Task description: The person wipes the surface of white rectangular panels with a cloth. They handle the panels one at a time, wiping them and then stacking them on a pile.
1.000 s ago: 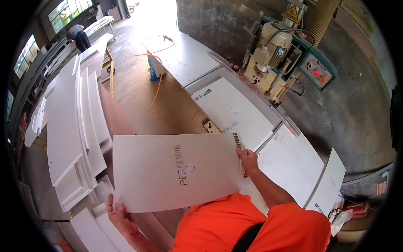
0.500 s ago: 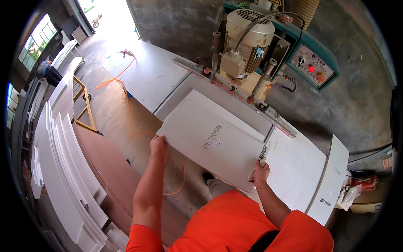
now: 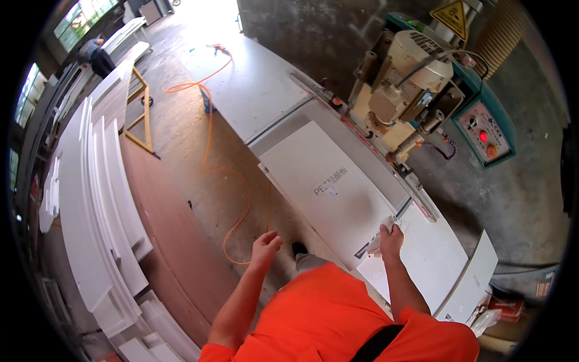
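White panel [image 3: 301, 158] (dark lettering [image 3: 330, 181])

I record a mottled grey wall [image 3: 301, 36] beyond my white-topped desk [image 3: 247, 84]. Ahead of me, strong daylight whitens a tall doorway [image 3: 205, 15]. Multi-pane windows [image 3: 81, 24] line my left side. The grey floor [image 3: 175, 139] bears tan, dusty patches near the desk.
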Demonstrator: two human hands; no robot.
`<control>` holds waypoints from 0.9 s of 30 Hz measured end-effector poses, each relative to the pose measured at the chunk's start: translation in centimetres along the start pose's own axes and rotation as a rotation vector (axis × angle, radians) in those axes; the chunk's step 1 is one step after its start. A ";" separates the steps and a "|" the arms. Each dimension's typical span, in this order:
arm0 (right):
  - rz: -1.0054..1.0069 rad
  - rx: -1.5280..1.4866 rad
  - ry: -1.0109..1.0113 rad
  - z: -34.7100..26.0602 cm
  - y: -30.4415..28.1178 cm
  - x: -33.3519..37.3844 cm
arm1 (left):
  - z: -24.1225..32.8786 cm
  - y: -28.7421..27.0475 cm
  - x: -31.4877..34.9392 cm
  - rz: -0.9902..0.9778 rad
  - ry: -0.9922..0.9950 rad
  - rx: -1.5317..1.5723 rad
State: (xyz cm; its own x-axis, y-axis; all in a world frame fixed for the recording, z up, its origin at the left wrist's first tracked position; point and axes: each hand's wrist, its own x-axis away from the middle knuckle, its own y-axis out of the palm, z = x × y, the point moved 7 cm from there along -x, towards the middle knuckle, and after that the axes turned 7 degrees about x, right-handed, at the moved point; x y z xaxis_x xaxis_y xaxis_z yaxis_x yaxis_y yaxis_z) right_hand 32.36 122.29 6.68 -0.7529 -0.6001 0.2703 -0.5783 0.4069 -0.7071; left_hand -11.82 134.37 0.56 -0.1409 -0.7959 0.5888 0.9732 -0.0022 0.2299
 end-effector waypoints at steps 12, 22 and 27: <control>-2.103 -0.691 0.355 -29.6 25.7 43.1 | 22.9 -6.0 50.8 0.485 1.270 -0.575; -2.247 -0.103 -0.198 -23.5 27.3 77.1 | 14.8 -7.5 73.8 0.897 1.977 -0.214; -1.829 -0.180 -1.620 -29.2 26.5 91.2 | 6.2 -13.7 78.1 1.157 1.785 -0.148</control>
State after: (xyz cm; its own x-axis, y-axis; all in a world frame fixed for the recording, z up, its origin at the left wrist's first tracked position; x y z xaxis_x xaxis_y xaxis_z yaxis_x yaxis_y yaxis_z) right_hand -60.76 98.45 31.63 0.9613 -0.0600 -0.2688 -0.1658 -0.9054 -0.3908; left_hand -37.32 75.99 48.15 0.5735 -0.0466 -0.8179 0.4883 0.8211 0.2956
